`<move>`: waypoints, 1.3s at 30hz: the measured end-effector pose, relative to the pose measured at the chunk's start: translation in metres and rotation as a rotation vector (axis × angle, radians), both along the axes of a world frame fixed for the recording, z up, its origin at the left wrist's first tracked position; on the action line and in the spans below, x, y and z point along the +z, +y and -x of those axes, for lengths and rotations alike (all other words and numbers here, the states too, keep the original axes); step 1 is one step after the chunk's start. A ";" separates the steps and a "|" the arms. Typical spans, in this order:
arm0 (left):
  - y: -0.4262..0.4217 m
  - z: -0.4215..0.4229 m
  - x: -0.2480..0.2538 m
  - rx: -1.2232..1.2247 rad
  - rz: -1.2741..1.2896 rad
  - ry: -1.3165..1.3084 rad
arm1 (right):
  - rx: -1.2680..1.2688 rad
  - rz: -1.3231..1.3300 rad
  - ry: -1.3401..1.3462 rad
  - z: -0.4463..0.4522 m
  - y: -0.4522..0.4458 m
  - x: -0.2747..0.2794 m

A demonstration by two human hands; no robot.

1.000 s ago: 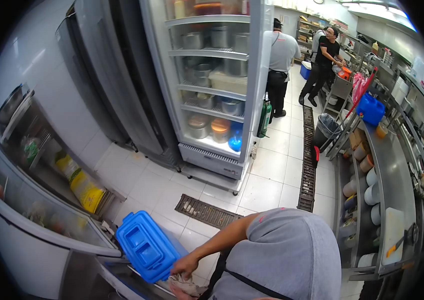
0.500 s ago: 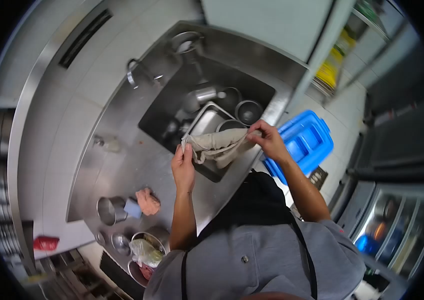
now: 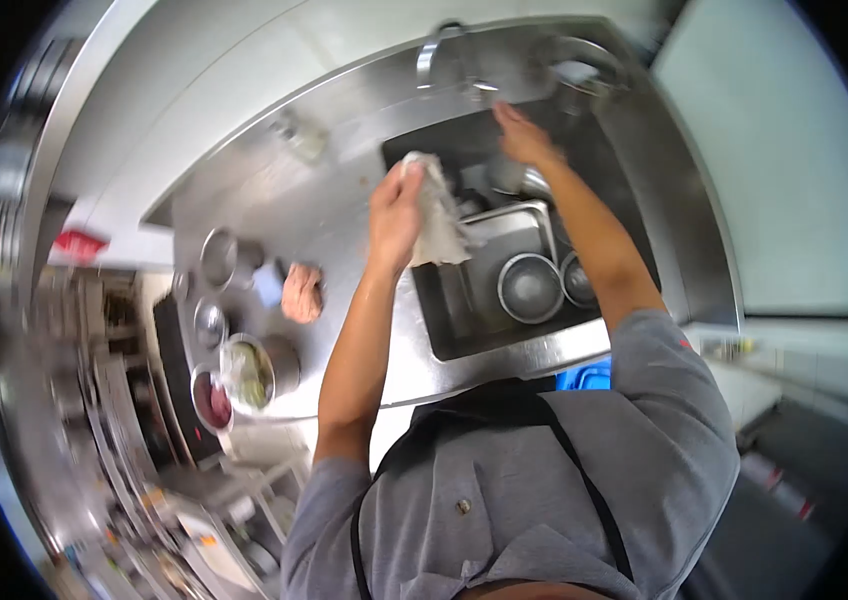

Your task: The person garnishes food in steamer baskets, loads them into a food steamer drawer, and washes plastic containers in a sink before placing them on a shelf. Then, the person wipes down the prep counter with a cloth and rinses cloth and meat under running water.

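Observation:
My left hand (image 3: 395, 215) is closed on a beige cloth (image 3: 436, 218), which hangs down over the left edge of the sink (image 3: 456, 340). My right hand (image 3: 524, 138) reaches over the back of the sink, just below the faucet (image 3: 431, 62); it is blurred, and whether its fingers are apart cannot be made out. Under my right forearm, metal bowls (image 3: 531, 288) and a rectangular steel pan (image 3: 549, 222) lie in the sink.
On the steel counter to the left are a pinkish cloth (image 3: 302, 293), a blue sponge (image 3: 268, 285), a metal pot (image 3: 219, 258) and a bag of green food (image 3: 247, 373). A strainer (image 3: 584, 70) sits behind the sink. A blue lid (image 3: 584, 376) shows below its front edge.
The view has swung from the kitchen aisle to the sink. My right hand has let go of the cloth and moved toward the faucet. The cloth now hangs from my left hand alone.

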State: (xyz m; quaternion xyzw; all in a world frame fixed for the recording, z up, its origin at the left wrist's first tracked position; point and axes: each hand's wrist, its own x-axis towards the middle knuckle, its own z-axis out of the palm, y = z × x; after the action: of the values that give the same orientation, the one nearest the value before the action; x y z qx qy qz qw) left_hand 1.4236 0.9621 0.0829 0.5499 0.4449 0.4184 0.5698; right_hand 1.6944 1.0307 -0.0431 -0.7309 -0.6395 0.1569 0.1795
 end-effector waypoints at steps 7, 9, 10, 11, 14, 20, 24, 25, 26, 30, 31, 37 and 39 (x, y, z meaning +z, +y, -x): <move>0.050 -0.009 -0.006 0.184 -0.030 -0.018 | 0.238 0.300 -0.439 -0.019 0.067 -0.077; 0.063 -0.015 -0.020 0.188 -0.033 0.036 | 0.267 0.336 -0.442 -0.003 0.067 -0.067; 0.072 -0.021 -0.027 0.216 -0.073 0.086 | 0.224 0.341 0.023 0.008 0.069 -0.045; 0.077 -0.025 -0.030 0.262 -0.133 0.166 | 0.170 0.353 0.490 0.024 0.066 -0.033; 0.097 -0.045 -0.044 0.384 -0.199 0.130 | 0.207 0.258 1.599 0.059 0.049 -0.031; 0.127 -0.018 -0.050 0.341 -0.238 0.334 | 0.088 0.045 1.136 0.059 0.078 -0.019; 0.133 0.009 -0.081 0.159 -0.282 0.765 | 0.261 0.001 0.979 0.045 0.113 -0.001; 0.130 0.012 -0.081 0.063 -0.259 0.811 | 0.306 0.000 0.803 0.045 0.118 0.006; 0.127 0.011 -0.081 0.033 -0.203 0.780 | 0.342 -0.002 0.620 0.044 0.124 0.012; 0.122 -0.007 -0.089 -0.041 -0.210 0.730 | 0.251 -0.012 0.848 0.084 0.103 0.038; 0.119 -0.011 -0.090 -0.035 -0.214 0.732 | 0.234 0.018 0.902 0.082 0.102 0.036; 0.143 -0.025 -0.115 -0.119 -0.472 0.545 | 0.179 0.036 0.984 0.041 0.106 0.005; 0.143 -0.018 -0.114 0.110 -0.478 0.434 | 0.169 0.030 0.931 0.036 0.098 0.008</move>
State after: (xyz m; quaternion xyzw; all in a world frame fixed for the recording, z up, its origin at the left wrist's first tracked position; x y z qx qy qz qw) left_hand 1.4418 1.1052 -0.0311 0.7196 0.4743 0.4141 0.2928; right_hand 1.6585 1.1284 -0.0351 -0.5310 -0.5458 0.4912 0.4229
